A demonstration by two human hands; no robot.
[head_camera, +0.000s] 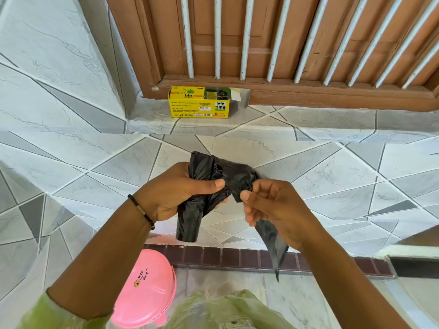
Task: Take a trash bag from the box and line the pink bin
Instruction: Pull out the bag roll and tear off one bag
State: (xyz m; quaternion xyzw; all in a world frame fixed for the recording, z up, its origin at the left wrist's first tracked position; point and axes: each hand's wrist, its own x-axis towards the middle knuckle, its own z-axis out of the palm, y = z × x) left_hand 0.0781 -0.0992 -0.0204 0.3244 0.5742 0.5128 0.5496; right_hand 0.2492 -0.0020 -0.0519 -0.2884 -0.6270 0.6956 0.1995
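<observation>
While the left hand (175, 193) grips the black bag roll (202, 186), the right hand (273, 205) pinches a loose bag end; the pink bin (147, 290), partly hidden by the forearm, sits below, the box (199, 103) beyond.

Both bare forearms reach forward from the bottom of the view, the left entering from 7 o'clock, the right from 5 o'clock, and the hands meet near the centre. The left hand (175, 193) is turned palm inward, fingers curled closed and the thumb laid flat across the top, pointing toward 3 o'clock; its grip is closed around a bunched roll of crumpled black plastic trash bag (206, 184). A thin beaded black bracelet (142, 210) circles the left wrist. The right hand (273, 205) sits just beside it at 3 o'clock, thumb and forefinger pinched on a loose fold of the same black plastic, the other fingers loosely bent below. Light green sleeves (47, 314) cover the upper arms.
</observation>
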